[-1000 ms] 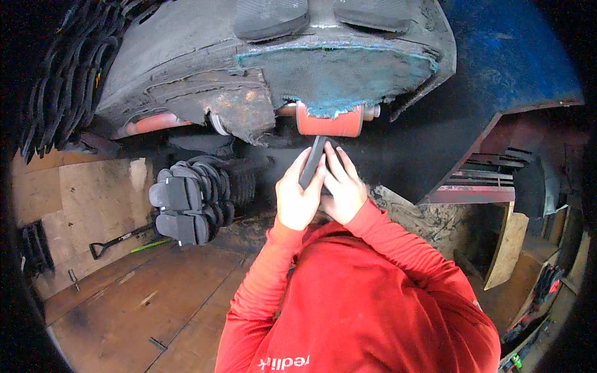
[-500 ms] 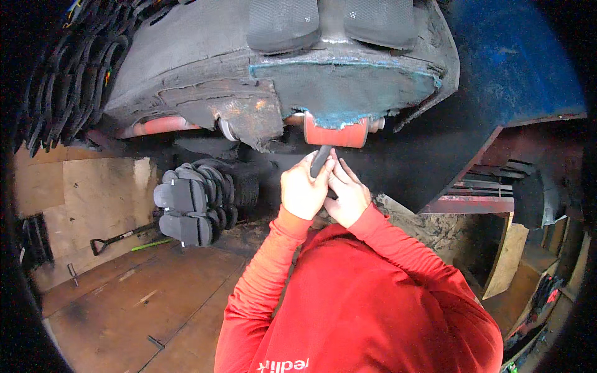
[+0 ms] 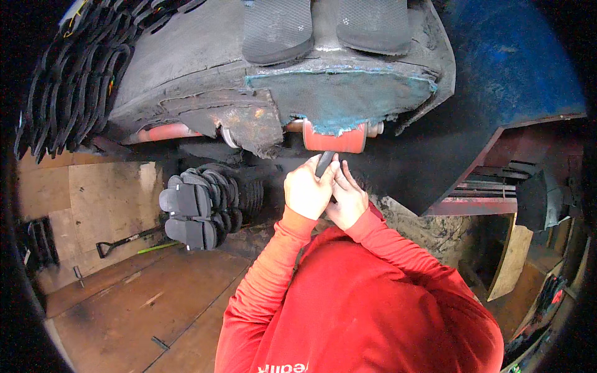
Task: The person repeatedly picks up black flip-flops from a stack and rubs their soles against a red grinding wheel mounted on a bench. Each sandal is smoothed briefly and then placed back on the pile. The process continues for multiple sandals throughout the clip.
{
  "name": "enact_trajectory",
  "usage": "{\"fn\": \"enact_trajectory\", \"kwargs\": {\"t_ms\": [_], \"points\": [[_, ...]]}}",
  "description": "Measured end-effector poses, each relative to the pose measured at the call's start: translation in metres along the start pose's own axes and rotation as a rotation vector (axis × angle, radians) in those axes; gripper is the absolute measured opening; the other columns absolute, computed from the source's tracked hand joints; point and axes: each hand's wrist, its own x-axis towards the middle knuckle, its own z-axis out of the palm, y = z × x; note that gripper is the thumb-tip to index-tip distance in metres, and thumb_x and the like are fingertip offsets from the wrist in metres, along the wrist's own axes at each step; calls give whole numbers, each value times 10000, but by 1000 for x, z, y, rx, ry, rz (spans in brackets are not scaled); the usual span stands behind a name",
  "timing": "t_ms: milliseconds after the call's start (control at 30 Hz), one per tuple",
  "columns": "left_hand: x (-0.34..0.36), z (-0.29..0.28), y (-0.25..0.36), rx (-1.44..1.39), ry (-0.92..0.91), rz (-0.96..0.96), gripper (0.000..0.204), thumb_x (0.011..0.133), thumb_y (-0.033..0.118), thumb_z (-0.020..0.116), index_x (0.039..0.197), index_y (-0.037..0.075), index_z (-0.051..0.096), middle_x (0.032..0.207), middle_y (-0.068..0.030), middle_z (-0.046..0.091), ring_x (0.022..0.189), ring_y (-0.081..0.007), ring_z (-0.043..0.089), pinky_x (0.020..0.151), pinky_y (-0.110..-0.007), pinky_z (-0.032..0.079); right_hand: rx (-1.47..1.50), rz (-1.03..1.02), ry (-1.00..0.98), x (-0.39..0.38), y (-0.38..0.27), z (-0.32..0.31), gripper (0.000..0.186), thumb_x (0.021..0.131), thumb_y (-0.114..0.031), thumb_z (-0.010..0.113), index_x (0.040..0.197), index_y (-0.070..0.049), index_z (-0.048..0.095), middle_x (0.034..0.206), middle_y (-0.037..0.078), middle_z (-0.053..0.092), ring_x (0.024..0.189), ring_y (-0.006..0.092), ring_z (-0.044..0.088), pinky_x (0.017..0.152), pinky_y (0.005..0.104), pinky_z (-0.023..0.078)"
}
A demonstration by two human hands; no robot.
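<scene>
Both my hands grip a dark grey flat piece, probably a footwear sole point(image 3: 325, 161), with its far end at the lower edge of the red abrasive roller point(image 3: 336, 142); contact is hard to tell. My left hand point(image 3: 306, 189) wraps its near end and side, while my right hand point(image 3: 346, 196) grips it from the right. Above the roller hangs frayed teal-edged fabric point(image 3: 336, 96) on a grey machine housing point(image 3: 174, 56). Two black soles point(image 3: 277, 28) point(image 3: 372, 25) lie side by side on top of the housing.
Dark sole pieces point(image 3: 78, 93) are stacked at upper left. Grey slippers point(image 3: 193, 205) are piled below the housing, near a black-handled tool point(image 3: 106, 248) by plywood boards. A blue panel point(image 3: 510, 62) stands right, above slats and a leaning board point(image 3: 510, 261). A brown floor point(image 3: 137, 317) lies lower left.
The view has shifted, so the machine sits slightly lower in the picture. My hands and the held piece moved down with it and tilted slightly, the piece staying at the roller.
</scene>
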Motion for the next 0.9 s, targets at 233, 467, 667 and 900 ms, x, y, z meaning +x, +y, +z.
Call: {"fn": "enact_trajectory", "kwargs": {"t_ms": [233,467,667,900], "points": [[-21,-7,5,-103,47,38,381,914,284,713,1170,3,696,975,-212,732,882,-270,752,759,-336,572,-61,-72,32,-7,3,-5,702,719,-165,766,1391,-174,561,1568,207,371,1374,526,400,895,508,573],[-51,7,-21,-244,153,123,376,902,138,728,1221,-48,658,1176,-211,704,1094,-279,693,952,-355,526,-342,-267,2,-17,31,11,818,701,-154,798,1453,-126,479,1617,183,287,1450,458,321,1060,472,475],[-80,-26,-41,-98,131,267,453,833,67,759,1248,-64,631,1233,-251,659,1167,-386,642,1054,-447,462,2115,792,-270,-2,61,25,856,998,-259,599,1594,-333,-10,1548,157,345,1312,321,513,1037,439,482],[-77,-56,-19,80,169,336,472,852,80,756,1283,-45,611,1246,-241,658,1134,-357,660,989,-400,507,2163,640,-449,20,61,67,595,964,-382,637,1498,-283,393,1439,190,517,1352,392,473,1123,572,385]]}}
